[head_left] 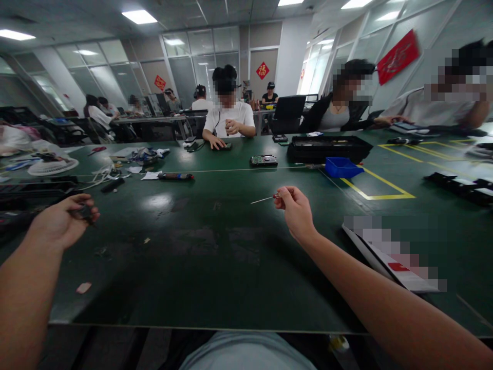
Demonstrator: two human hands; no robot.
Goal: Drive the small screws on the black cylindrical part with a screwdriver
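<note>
My right hand is closed around a thin screwdriver, over the middle of the green table. The slim metal shaft points left, and a bit of red shows at the fingertips; the rest of the handle is hidden in the hand. Out at the left, my left hand has its fingers curled around a small dark part, too blurred to name exactly. Both hands are raised above the tabletop, well apart from each other.
On the green table lie a hard drive, a dark electric screwdriver, a blue bin, a long black tray and a white packet. Cables and a white fan-like grille are at left. Opposite, a co-worker handles a dark device.
</note>
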